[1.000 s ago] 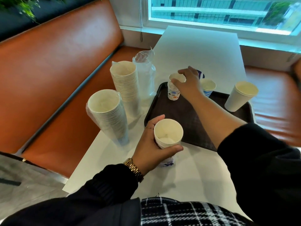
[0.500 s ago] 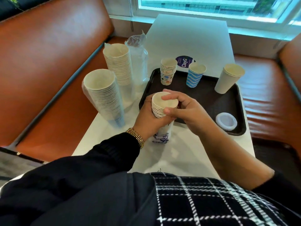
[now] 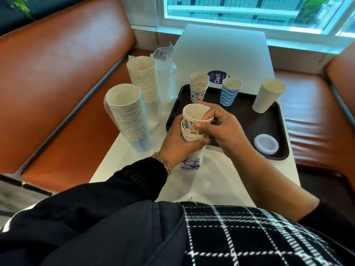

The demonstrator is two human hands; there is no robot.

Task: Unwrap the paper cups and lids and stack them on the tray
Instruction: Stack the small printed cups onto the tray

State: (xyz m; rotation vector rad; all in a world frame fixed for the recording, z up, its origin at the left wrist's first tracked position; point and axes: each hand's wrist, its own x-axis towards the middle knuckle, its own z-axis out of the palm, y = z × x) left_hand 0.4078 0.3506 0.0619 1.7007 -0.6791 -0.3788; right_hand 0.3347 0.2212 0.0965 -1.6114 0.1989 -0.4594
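The left hand [image 3: 178,137] grips an upright sleeve of small patterned paper cups [image 3: 193,131] at the near-left edge of the dark brown plastic tray [image 3: 247,120]. The right hand [image 3: 219,127] pinches the top cup's rim [image 3: 197,112], lifted slightly. The matching short patterned stack [image 3: 199,87] stands at the tray's far-left corner, with nothing in between.

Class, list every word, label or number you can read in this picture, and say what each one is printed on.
"ClayG": on the round dark blue sticker on the white table, beyond the tray; its last letters are hidden.
Blue print on the wrapper under the held cup stack: too blurred to read.
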